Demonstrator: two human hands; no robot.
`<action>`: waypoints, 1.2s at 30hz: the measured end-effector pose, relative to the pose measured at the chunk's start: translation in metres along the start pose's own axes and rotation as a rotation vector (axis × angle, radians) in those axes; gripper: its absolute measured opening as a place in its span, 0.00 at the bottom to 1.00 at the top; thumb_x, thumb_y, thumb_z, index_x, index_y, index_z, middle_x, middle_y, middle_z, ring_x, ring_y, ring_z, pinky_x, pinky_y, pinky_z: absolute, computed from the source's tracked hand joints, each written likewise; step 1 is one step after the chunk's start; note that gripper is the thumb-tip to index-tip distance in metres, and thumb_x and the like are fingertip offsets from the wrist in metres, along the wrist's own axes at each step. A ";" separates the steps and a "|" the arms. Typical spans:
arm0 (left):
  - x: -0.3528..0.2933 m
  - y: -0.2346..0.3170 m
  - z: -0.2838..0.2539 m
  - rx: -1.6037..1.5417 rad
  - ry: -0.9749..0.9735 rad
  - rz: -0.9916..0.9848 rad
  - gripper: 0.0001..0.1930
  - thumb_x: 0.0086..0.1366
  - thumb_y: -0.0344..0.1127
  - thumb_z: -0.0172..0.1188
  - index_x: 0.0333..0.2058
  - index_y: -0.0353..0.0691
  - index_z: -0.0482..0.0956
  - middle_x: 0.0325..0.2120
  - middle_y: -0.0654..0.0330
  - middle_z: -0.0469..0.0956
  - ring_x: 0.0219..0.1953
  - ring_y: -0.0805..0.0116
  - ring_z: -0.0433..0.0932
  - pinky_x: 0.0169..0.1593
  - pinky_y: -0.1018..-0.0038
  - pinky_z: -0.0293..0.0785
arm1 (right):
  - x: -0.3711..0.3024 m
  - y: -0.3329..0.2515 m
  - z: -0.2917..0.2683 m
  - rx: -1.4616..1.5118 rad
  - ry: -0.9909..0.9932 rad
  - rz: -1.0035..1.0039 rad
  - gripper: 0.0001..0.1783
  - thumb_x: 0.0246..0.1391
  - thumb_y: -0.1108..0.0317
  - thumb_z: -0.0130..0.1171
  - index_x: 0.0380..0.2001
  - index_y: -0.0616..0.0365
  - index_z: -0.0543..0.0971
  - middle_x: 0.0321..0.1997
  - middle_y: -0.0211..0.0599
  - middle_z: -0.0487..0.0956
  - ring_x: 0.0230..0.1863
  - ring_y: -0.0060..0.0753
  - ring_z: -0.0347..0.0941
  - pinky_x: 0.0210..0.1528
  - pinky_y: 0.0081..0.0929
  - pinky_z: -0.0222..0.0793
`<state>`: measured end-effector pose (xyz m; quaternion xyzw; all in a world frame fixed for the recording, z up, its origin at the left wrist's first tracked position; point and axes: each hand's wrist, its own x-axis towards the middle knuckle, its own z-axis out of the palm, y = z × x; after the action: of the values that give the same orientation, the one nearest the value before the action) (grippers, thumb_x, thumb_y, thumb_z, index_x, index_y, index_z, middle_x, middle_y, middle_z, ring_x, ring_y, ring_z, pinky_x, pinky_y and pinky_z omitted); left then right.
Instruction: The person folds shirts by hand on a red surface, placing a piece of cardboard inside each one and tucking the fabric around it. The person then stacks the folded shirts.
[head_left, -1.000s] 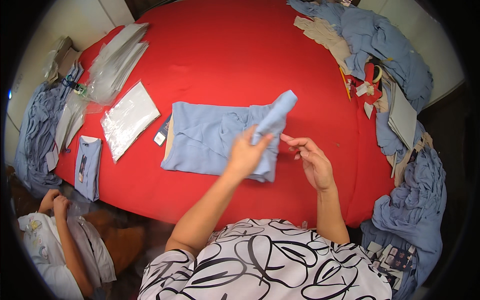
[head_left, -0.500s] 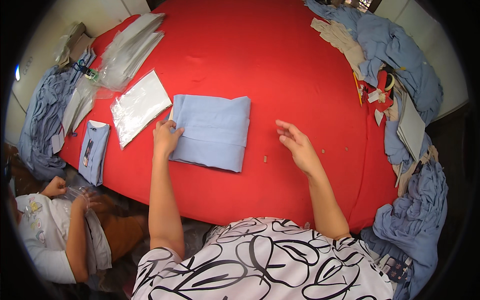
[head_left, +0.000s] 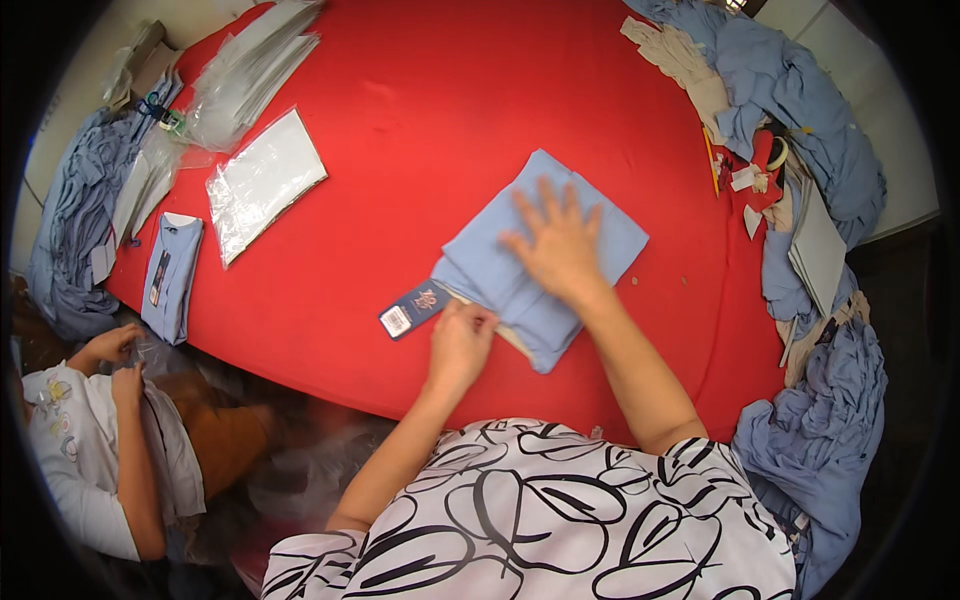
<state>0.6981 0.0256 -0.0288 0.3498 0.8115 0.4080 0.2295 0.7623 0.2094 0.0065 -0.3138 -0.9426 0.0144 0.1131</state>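
Note:
A folded light-blue garment (head_left: 610,225) lies turned at an angle on the red table in front of me. My right hand (head_left: 558,250) is flat on top of it, fingers spread and slightly blurred. My left hand (head_left: 464,345) pinches at the garment's near-left edge, where a cream strip shows; its fingertips are partly hidden. Beside that hand, a dark blue hang tag (head_left: 412,308) with a white label sticks out from the garment onto the table.
Clear plastic bags (head_left: 250,90) and a white packet (head_left: 268,180) lie at left, near another folded blue garment (head_left: 172,275). Blue cloth heaps (head_left: 790,90), white boards (head_left: 818,250) and tape (head_left: 778,152) line the right edge. A co-worker (head_left: 90,440) sits at lower left.
The folded garment has moved right and turned, and its hang tag now shows. My right hand has come down onto it. My left hand has shifted right and nearer, to its near edge.

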 end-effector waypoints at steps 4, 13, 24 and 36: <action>-0.011 0.015 0.007 -0.131 -0.078 -0.019 0.10 0.60 0.31 0.64 0.37 0.29 0.80 0.32 0.52 0.77 0.33 0.65 0.80 0.37 0.71 0.76 | -0.011 0.013 0.022 0.021 -0.002 -0.354 0.36 0.56 0.33 0.48 0.65 0.31 0.67 0.74 0.38 0.57 0.76 0.54 0.41 0.70 0.72 0.30; 0.027 -0.006 -0.012 -0.256 -0.044 -0.048 0.15 0.57 0.30 0.68 0.40 0.26 0.78 0.36 0.55 0.75 0.30 0.73 0.75 0.35 0.74 0.74 | -0.098 0.061 -0.026 0.617 0.279 0.414 0.19 0.58 0.68 0.59 0.52 0.60 0.75 0.54 0.43 0.72 0.51 0.39 0.72 0.47 0.36 0.72; 0.027 -0.011 -0.018 -0.127 -0.175 0.138 0.09 0.62 0.30 0.63 0.31 0.27 0.76 0.42 0.57 0.70 0.33 0.71 0.71 0.38 0.74 0.71 | -0.148 0.070 0.026 0.684 0.109 0.704 0.18 0.58 0.57 0.60 0.42 0.62 0.79 0.41 0.49 0.76 0.40 0.49 0.74 0.40 0.40 0.70; 0.019 -0.014 -0.015 -0.056 -0.128 0.228 0.14 0.61 0.36 0.66 0.28 0.28 0.75 0.49 0.52 0.69 0.40 0.62 0.74 0.40 0.68 0.74 | -0.149 0.057 0.018 0.544 0.187 0.684 0.21 0.56 0.55 0.62 0.39 0.65 0.76 0.39 0.50 0.74 0.42 0.53 0.72 0.45 0.45 0.67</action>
<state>0.6708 0.0269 -0.0337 0.4586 0.7384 0.4308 0.2425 0.9073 0.1672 -0.0473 -0.5664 -0.7322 0.2699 0.2649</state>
